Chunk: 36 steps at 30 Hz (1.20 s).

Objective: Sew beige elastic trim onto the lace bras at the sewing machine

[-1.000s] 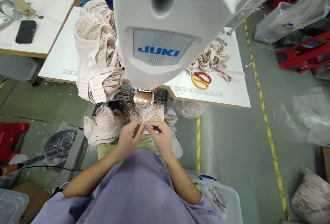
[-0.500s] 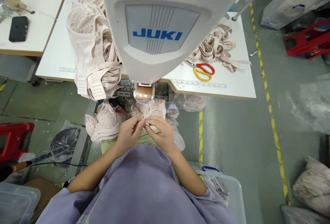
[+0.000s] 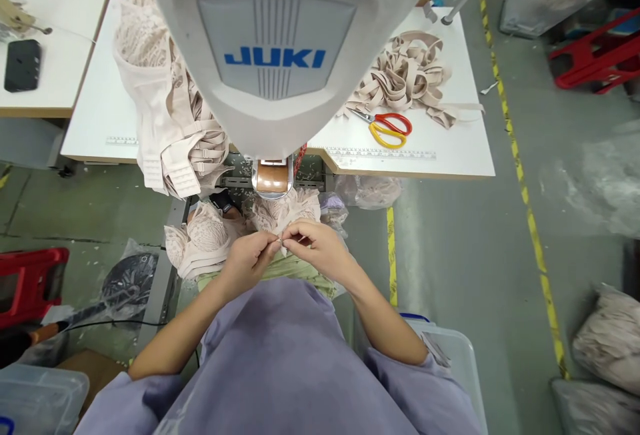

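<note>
A pale pink lace bra (image 3: 286, 210) hangs in front of me, just below the sewing machine's end. At its lower middle edge, my left hand (image 3: 250, 260) and my right hand (image 3: 320, 251) meet fingertip to fingertip, each closed in a pinch on it. A tiny pale bit shows between the fingertips, too small to make out. To the left of my hands lies another part of pink lace bras (image 3: 203, 238), with moulded cups. Green cloth (image 3: 295, 268) covers my lap under the hands.
The JUKI sewing machine (image 3: 280, 55) looms above the hands. A heap of bras (image 3: 150, 88) lies on the white table (image 3: 425, 161) at left. Scissors (image 3: 387, 129) and beige straps (image 3: 405, 75) lie at right. A clear bin (image 3: 465, 355) stands at my right side.
My right hand has shifted slightly, its forearm swinging outward to the right, and the fingertips remain together on the bra. The view has turned a little, so the machine sits further left.
</note>
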Each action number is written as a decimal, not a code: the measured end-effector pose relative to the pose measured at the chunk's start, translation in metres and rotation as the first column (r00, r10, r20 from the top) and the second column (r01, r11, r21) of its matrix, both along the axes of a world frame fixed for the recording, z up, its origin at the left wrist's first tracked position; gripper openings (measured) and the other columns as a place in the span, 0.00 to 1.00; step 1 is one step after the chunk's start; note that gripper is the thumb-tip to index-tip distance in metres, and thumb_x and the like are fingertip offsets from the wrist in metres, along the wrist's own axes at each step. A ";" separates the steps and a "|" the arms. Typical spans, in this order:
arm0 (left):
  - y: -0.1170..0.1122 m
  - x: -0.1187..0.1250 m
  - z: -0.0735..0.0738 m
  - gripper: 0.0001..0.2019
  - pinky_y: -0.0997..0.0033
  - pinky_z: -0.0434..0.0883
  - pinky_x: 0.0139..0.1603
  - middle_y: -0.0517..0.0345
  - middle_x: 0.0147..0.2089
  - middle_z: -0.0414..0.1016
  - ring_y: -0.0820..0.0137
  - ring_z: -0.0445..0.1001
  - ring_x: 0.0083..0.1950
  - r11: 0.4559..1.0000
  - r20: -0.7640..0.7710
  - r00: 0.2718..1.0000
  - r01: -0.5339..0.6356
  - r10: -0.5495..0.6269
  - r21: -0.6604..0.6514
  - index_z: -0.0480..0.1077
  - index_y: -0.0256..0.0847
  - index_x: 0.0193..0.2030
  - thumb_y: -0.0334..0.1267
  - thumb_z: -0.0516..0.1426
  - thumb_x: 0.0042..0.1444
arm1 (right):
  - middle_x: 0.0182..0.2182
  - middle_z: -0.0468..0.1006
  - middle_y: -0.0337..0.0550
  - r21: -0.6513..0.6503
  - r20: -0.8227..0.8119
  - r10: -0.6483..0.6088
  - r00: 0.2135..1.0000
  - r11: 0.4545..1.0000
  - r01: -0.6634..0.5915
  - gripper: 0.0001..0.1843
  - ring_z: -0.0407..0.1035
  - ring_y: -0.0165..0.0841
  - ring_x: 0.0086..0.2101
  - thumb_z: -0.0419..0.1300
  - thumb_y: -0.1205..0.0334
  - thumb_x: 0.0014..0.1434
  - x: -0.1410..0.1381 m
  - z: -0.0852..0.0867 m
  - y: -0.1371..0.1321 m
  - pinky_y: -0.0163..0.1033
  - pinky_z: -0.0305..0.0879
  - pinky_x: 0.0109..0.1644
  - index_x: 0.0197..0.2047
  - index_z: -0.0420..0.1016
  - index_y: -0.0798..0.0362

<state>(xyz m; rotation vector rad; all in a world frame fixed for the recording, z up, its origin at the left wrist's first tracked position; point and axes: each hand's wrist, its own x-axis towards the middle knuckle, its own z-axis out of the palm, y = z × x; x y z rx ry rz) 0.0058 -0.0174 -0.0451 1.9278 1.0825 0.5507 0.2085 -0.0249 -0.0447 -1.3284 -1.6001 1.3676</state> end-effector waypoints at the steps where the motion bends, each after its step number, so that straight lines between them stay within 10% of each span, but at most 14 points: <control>1: 0.000 0.000 0.000 0.14 0.73 0.61 0.31 0.61 0.26 0.68 0.72 0.65 0.27 1.000 -0.001 1.000 0.004 -0.004 0.000 0.68 0.40 0.34 0.41 0.49 0.69 | 0.32 0.77 0.37 -0.021 0.004 0.025 1.000 0.999 -0.025 0.07 0.68 0.28 0.32 0.59 0.61 0.63 0.002 0.000 0.000 0.33 0.64 0.34 0.36 0.78 0.50; 5: -0.001 0.003 -0.001 0.17 0.74 0.62 0.31 0.61 0.25 0.68 0.73 0.66 0.27 0.998 0.068 0.997 -0.021 0.025 -0.057 0.69 0.41 0.32 0.44 0.48 0.70 | 0.28 0.72 0.36 -0.308 -0.376 -0.001 0.927 0.943 -0.124 0.13 0.66 0.26 0.28 0.61 0.51 0.62 0.003 -0.012 -0.001 0.33 0.67 0.34 0.35 0.75 0.52; 10: -0.002 0.007 -0.005 0.19 0.73 0.64 0.30 0.61 0.24 0.68 0.73 0.66 0.26 0.986 0.185 0.975 -0.102 0.125 -0.130 0.70 0.40 0.33 0.48 0.48 0.69 | 0.26 0.69 0.35 -0.626 -0.657 -0.372 0.655 0.754 -0.200 0.20 0.60 0.22 0.23 0.72 0.47 0.49 -0.015 -0.025 -0.013 0.31 0.70 0.31 0.33 0.73 0.54; 13: -0.001 0.006 -0.006 0.18 0.74 0.64 0.28 0.60 0.25 0.70 0.73 0.66 0.26 0.957 0.241 0.957 -0.096 0.164 -0.272 0.73 0.39 0.34 0.50 0.52 0.66 | 0.27 0.69 0.36 -0.602 -0.664 -0.378 0.645 0.782 -0.162 0.20 0.64 0.24 0.25 0.70 0.46 0.51 -0.019 -0.031 -0.020 0.33 0.72 0.34 0.34 0.71 0.53; 18: 0.004 -0.003 -0.007 0.15 0.75 0.62 0.27 0.60 0.26 0.70 0.74 0.64 0.27 0.852 0.230 0.929 -0.141 0.289 -0.504 0.75 0.39 0.36 0.51 0.61 0.58 | 0.44 0.76 0.47 -0.263 -0.190 -0.228 0.955 0.949 0.174 0.20 0.73 0.34 0.42 0.56 0.45 0.65 0.014 -0.086 -0.011 0.46 0.72 0.51 0.50 0.70 0.51; 21: 0.011 -0.013 -0.003 0.16 0.75 0.57 0.24 0.65 0.21 0.61 0.77 0.56 0.22 0.775 0.252 0.876 -0.190 0.411 -0.602 0.71 0.39 0.30 0.50 0.63 0.56 | 0.57 0.70 0.60 -0.060 0.202 -0.308 0.930 0.944 0.325 0.28 0.66 0.45 0.56 0.59 0.48 0.61 0.044 -0.135 0.002 0.57 0.62 0.61 0.59 0.66 0.55; 25: 0.022 -0.021 0.013 0.15 0.75 0.56 0.23 0.66 0.19 0.58 0.77 0.54 0.22 0.779 0.334 0.809 -0.223 0.483 -0.586 0.70 0.40 0.26 0.48 0.65 0.51 | 0.56 0.72 0.56 -0.005 0.264 -0.182 0.947 0.982 0.190 0.29 0.65 0.46 0.58 0.63 0.51 0.57 0.066 -0.171 0.011 0.55 0.60 0.63 0.59 0.69 0.52; 30: 0.027 -0.019 0.042 0.13 0.71 0.61 0.25 0.61 0.22 0.65 0.74 0.60 0.24 0.832 0.363 0.838 -0.175 0.406 -0.526 0.74 0.41 0.25 0.47 0.66 0.50 | 0.61 0.68 0.56 0.158 0.333 -0.109 0.937 0.986 0.058 0.25 0.59 0.45 0.62 0.59 0.52 0.62 0.068 -0.160 0.035 0.53 0.56 0.65 0.60 0.70 0.51; 36: 0.050 -0.073 0.085 0.09 0.72 0.57 0.20 0.67 0.17 0.56 0.76 0.52 0.18 0.883 0.489 0.739 -0.335 0.463 -0.329 0.74 0.48 0.28 0.46 0.65 0.54 | 0.33 0.79 0.43 0.228 0.372 0.107 0.922 0.952 -0.203 0.15 0.71 0.34 0.34 0.54 0.53 0.67 0.075 -0.116 0.038 0.39 0.65 0.43 0.38 0.79 0.51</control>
